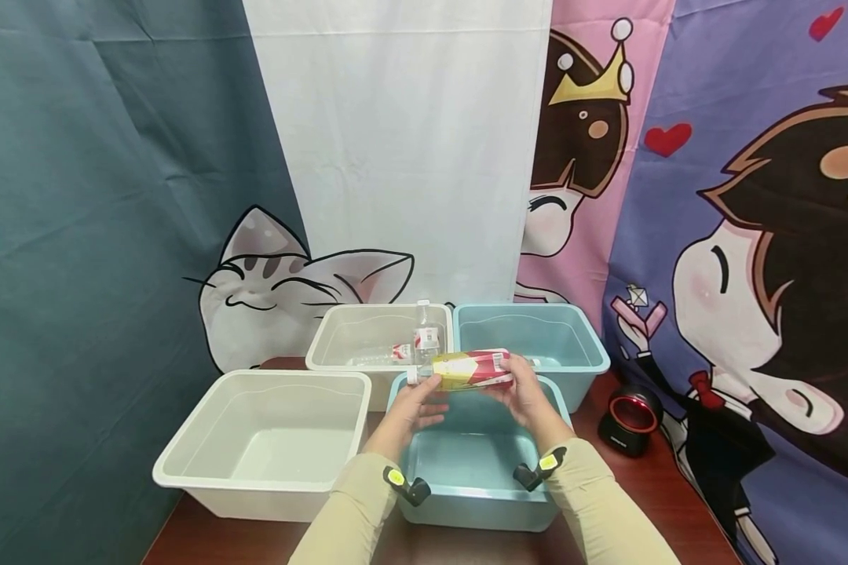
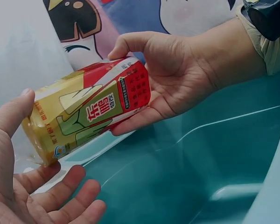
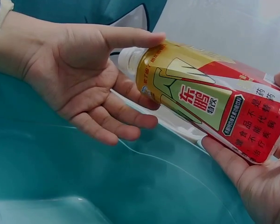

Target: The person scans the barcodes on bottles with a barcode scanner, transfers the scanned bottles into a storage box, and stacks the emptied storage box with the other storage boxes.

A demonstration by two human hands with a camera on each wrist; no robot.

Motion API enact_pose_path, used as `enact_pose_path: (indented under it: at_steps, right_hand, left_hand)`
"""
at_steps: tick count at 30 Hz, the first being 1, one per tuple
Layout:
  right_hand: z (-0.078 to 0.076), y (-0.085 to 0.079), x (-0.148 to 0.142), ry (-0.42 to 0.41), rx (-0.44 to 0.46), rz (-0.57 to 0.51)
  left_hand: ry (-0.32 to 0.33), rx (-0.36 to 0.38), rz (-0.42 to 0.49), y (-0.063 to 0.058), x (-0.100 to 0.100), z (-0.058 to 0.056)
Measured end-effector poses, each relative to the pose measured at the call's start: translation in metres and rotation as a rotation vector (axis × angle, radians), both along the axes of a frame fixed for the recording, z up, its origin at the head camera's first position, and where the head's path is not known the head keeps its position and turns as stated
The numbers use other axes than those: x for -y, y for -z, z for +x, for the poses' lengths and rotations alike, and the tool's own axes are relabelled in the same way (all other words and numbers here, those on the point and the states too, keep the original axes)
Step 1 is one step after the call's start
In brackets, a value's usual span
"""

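A drink bottle (image 1: pixel 469 369) with a red and yellow label and a white cap lies sideways above the front blue bin (image 1: pixel 482 502). My right hand (image 1: pixel 526 392) grips its base end, thumb on top and fingers beneath, as the left wrist view shows. At the cap end, my left hand (image 1: pixel 413 412) pinches the bottle between thumb and index finger. The other left fingers spread loosely below it. In the right wrist view the label of the bottle (image 3: pixel 210 100) faces the camera, and the white cap (image 3: pixel 130 60) points toward the left palm.
A white bin (image 1: pixel 261 486) stands at front left. Behind it, another white bin (image 1: pixel 339 314) contains clear bottles, one upright bottle (image 1: pixel 426 333) and one lying. A second blue bin (image 1: pixel 579 367) is at back right. A black device with a red ring (image 1: pixel 630 424) sits on the brown table (image 1: pixel 678 486).
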State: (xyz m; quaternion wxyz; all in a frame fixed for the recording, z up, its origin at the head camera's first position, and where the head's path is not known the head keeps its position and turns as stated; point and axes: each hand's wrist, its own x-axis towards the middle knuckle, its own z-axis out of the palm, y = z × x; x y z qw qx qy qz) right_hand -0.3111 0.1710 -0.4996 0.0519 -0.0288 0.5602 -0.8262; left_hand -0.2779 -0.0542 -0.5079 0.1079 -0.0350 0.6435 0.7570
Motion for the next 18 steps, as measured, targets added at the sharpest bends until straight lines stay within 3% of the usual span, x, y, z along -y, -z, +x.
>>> enact_pose_path:
  at_steps: [9,18]
  right_hand:
    - [-0.001,0.0005,0.004,-0.005,0.011,-0.013]
    - [0.0008,-0.002,0.0027,-0.105,0.003,0.027]
  left_hand:
    - [-0.008,-0.01,0.062,0.0025,0.0022,-0.0014]
    - [-0.053,-0.056,0.175,0.0036,0.0031,-0.005]
